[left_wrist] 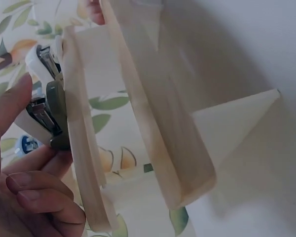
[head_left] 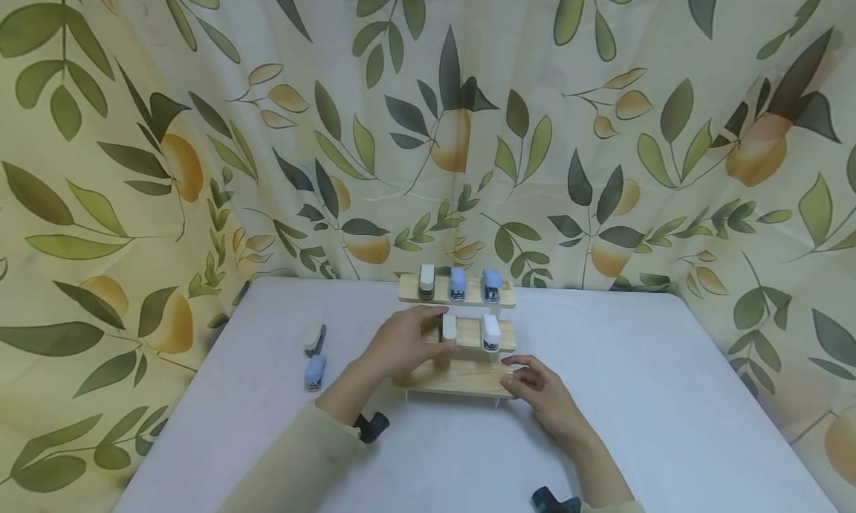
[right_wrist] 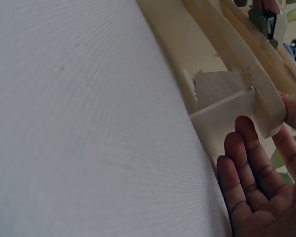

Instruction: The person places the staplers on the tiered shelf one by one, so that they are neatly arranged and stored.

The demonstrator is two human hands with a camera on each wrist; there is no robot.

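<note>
A three-tier wooden display rack (head_left: pixel 455 378) stands on the table. On its middle shelf my left hand (head_left: pixel 400 342) pinches a small white stapler (head_left: pixel 449 328) between thumb and fingers; the left wrist view shows its dark green base (left_wrist: pixel 58 116). Another white stapler (head_left: pixel 491 332) sits to its right on that shelf. Along the top shelf stand a white stapler (head_left: pixel 426 281) and two blue staplers, one in the middle (head_left: pixel 458 283) and one at the right (head_left: pixel 491 284). My right hand (head_left: pixel 545 399) grips the right end of the bottom shelf (right_wrist: pixel 259 94).
Left of the rack, a white-and-dark stapler (head_left: pixel 315 340) and a blue stapler (head_left: pixel 314 372) lie on the white-covered table (head_left: pixel 669 394). Behind the table hangs a leaf-and-fruit patterned curtain (head_left: pixel 414 223). The rack stands on pale supports (left_wrist: pixel 237 121).
</note>
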